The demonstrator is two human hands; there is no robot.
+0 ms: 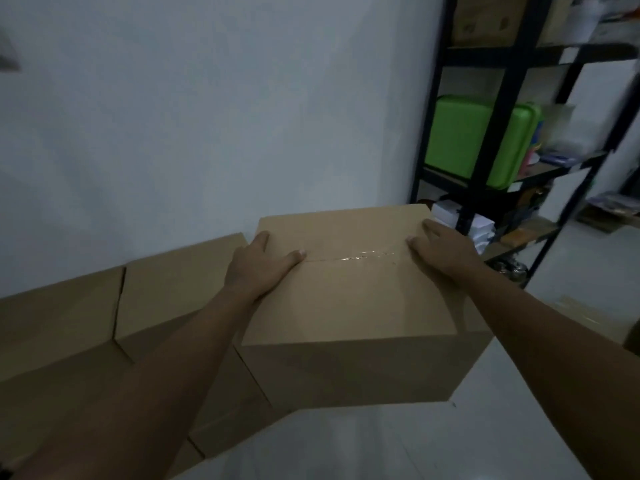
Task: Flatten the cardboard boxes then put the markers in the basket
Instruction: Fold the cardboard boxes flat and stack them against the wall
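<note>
Head view: both hands rest on the top face of 1 closed cardboard box (pixel 346 292), which sits raised in front of the person, above the pale floor (pixel 398 445). The left hand (pixel 258 266) lies flat at the top's left edge, fingers fairly straight and spread, its fingertip reaching the taped centre seam (pixel 353 256). The right hand (pixel 441 249) lies flat near the far-right corner, fingers extended over the edge. Neither hand curls round anything; both press or steady the box with open palms.

Left of the left hand and below its forearm, more cardboard boxes (pixel 121 323) stand stacked against the wall. Beyond the right hand stands a dark metal shelf (pixel 485 188) carrying a green bin (pixel 474 143). No markers or basket can be made out.

The box is probably light and empty, stiff along its folds yet easily dented on the broad panels. Its surface looks matte, so slipping is unlikely. The glossy tape between the 2 hands holds the flaps closed; that seam seems the place to work first, then push opposite corners to collapse it.
</note>
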